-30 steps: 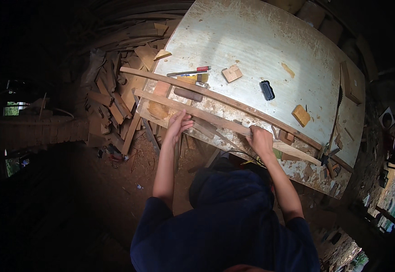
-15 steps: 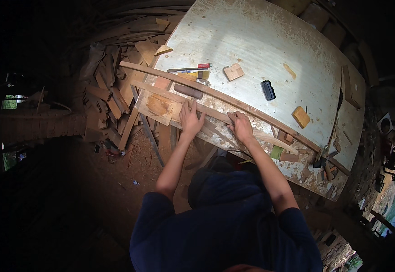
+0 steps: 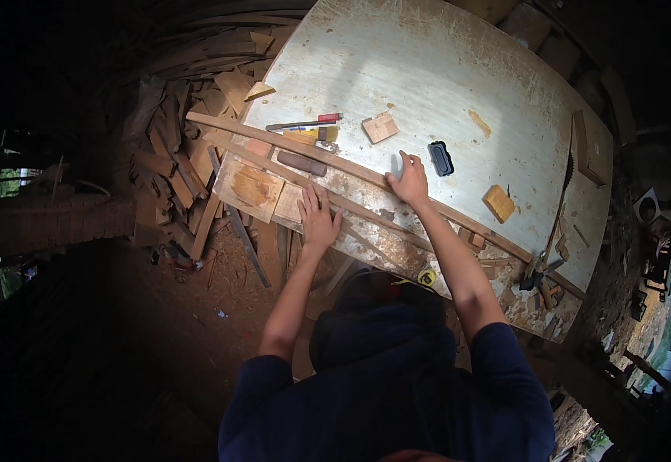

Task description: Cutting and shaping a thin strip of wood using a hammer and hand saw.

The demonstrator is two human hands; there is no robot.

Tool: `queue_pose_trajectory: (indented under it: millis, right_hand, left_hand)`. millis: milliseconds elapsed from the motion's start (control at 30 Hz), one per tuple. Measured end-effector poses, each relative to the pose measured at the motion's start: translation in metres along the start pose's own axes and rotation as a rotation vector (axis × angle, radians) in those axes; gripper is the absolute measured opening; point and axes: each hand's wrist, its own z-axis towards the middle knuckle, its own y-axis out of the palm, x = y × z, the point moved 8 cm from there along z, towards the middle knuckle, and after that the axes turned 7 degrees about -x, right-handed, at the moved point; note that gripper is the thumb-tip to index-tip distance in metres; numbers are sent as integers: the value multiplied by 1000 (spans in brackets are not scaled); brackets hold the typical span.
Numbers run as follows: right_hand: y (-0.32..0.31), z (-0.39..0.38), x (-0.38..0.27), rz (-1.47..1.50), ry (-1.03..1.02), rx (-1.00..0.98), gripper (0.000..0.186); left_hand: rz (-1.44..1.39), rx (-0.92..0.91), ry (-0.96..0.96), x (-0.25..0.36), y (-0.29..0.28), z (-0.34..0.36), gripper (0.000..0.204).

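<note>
Flat, with fingers spread, my left hand [image 3: 319, 221] rests on the near wooden strip [image 3: 370, 213], which runs slantwise along the table's near edge. My right hand [image 3: 410, 183] is at the longer far strip [image 3: 351, 165], thumb and fingers apart. Its fingertips reach over the white tabletop, and I see nothing held in it. Beside the left hand lies a wide board [image 3: 249, 186] with a brown stain. A dark brown rounded wooden piece [image 3: 302, 163] sits between the strips. Right of my right hand is a small black case [image 3: 441, 158].
On the white table [image 3: 397, 61] lie a brush [image 3: 321, 134], a red-ended tool [image 3: 304, 124], a pale wood block [image 3: 381, 128] and a yellowish block [image 3: 498, 203]. A yellow tape measure [image 3: 426, 278] is at the near edge. Scrap wood [image 3: 177, 165] is heaped to the left.
My right hand has left the near strip and moved farther across to the long far strip, opening out. My left hand stays on the near strip. The view has shifted slightly.
</note>
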Motion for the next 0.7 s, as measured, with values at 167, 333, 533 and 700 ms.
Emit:
queue_pose_trajectory:
  millis: [167,333,533,700]
  right_hand:
    - [11,79,-10,-89,123,-54,116]
    - [18,134,-12,-124,92,-79,128]
    - [25,154,-16,-461,7,-297,112]
    - [17,137,-31,-432,-139,-433,104]
  left_hand:
    - [-238,71,-105,8,-24,-69,74]
    - [-467,46,-329,-8,-34,-150,72]
    - [-575,10,-471,-10,-30,-183,73]
    - [-668,21,-547,-15,-36,-184,71]
